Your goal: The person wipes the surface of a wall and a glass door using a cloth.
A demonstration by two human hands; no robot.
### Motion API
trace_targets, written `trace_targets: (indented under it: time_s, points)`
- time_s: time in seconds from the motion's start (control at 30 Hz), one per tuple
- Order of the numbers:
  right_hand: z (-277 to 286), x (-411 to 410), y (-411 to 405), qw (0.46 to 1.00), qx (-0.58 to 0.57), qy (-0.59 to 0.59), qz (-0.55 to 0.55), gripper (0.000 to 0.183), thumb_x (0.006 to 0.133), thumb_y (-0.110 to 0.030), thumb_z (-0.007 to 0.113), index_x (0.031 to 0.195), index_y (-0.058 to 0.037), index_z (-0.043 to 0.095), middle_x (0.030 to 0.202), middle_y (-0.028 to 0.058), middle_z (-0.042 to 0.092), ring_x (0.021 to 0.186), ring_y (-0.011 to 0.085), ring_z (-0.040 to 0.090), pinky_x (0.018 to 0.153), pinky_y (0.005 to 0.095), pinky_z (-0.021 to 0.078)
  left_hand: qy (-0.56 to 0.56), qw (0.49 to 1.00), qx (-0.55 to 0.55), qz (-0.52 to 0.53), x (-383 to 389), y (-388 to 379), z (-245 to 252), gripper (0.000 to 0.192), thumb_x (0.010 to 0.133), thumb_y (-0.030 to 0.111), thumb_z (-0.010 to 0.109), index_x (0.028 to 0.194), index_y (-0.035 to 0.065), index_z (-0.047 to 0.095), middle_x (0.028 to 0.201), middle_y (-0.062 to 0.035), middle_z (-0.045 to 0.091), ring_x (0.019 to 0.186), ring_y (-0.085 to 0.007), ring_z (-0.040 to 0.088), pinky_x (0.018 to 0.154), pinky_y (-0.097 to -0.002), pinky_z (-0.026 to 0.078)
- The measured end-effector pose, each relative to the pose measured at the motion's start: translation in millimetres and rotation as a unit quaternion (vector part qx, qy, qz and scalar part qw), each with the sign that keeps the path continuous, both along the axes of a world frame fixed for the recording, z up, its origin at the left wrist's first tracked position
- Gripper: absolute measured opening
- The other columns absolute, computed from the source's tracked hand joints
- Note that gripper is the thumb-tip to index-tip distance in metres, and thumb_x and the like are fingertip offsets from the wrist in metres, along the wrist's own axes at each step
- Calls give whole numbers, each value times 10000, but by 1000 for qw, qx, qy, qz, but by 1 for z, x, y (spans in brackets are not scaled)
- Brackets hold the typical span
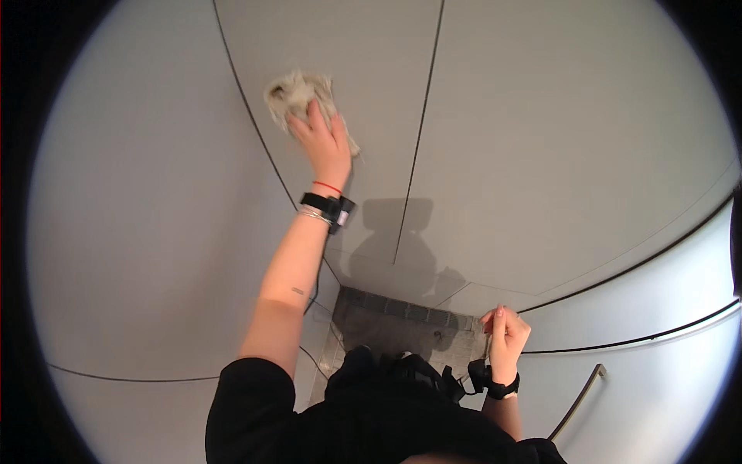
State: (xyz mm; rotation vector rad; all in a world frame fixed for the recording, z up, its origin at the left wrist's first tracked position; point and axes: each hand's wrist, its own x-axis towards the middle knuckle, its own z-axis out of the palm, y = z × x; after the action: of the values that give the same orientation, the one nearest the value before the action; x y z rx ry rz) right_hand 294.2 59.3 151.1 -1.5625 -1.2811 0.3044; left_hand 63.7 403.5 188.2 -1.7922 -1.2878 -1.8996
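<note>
My left hand (324,142) reaches far forward with its fingers spread over a shaggy off-white cloth (298,95). It holds the cloth flat against a smooth grey cabinet panel (371,75), between two dark seams. A darker spot shows near the cloth's upper left corner. My right hand (505,333) is low on the right, its fingers curled in. I see nothing clearly held in it, though the inside of the fist is hidden. Both wrists wear black straps with small devices.
Grey panels rise at left (139,191) and right (556,151). A ventilation grille (406,307) runs along the base above the tiled floor (458,345). At lower right, a glossy cabinet front has a metal bar handle (577,400). A dark cable (316,284) hangs by my left arm.
</note>
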Motion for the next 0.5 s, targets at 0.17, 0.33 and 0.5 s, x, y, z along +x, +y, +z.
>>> trace_targets:
  time_s: [0.17,0.33,0.5]
  points:
    - [3,5,-11,1000,-1,-2,-6,355,946,-126,470,650,30,587,545,74,540,479,139,517,475,266,375,-201,960,-176,-79,35,-44,-121,596,960,254,413,1436,-8,165,1422,-346,167,1347,-443,162,1100,-483,144]
    - [2,9,-16,999,-1,-34,1,351,944,-129,473,648,21,585,539,63,537,476,138,508,477,268,368,-331,901,-268,-89,51,-66,-152,642,977,292,353,1465,14,43,1482,-316,7,1397,-412,31,1127,-450,67]
    - [-7,11,-24,1000,5,-28,-5,341,941,-123,472,652,20,582,537,62,535,482,139,506,483,272,364,-302,925,-209,-96,44,-66,-114,623,970,275,382,1460,13,103,1480,-312,7,1387,-422,76,1122,-454,101]
